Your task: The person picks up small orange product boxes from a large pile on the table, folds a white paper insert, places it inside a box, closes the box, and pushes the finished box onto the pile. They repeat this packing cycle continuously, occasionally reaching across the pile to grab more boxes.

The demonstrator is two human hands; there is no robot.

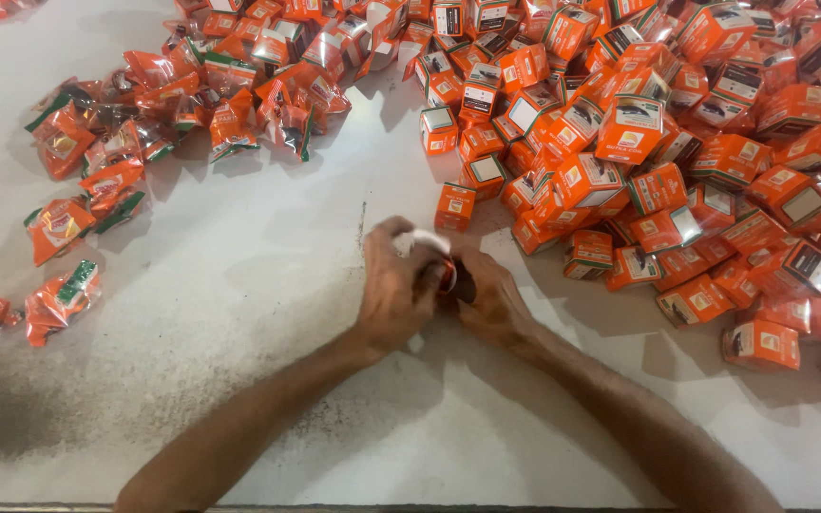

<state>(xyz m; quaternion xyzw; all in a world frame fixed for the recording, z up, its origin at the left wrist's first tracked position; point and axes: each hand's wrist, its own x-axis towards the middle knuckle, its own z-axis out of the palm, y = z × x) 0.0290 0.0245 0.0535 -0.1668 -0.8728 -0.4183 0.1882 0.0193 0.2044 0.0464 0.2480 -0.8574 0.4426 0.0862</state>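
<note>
My left hand [393, 290] and my right hand [493, 296] meet at the middle of a white table [268, 285]. Together they grip one small orange box [448, 274]; a white flap [427, 239] sticks up above my left fingers. Most of the box is hidden between the fingers. Just beyond the hands a single small orange box [454, 206] stands at the near edge of the big box pile.
A large heap of small orange cartons [677, 142] covers the right and far side. Crinkled orange-and-green plastic pouches [192, 95] lie scattered at the left and far left. The table's front edge [410, 506] runs along the bottom.
</note>
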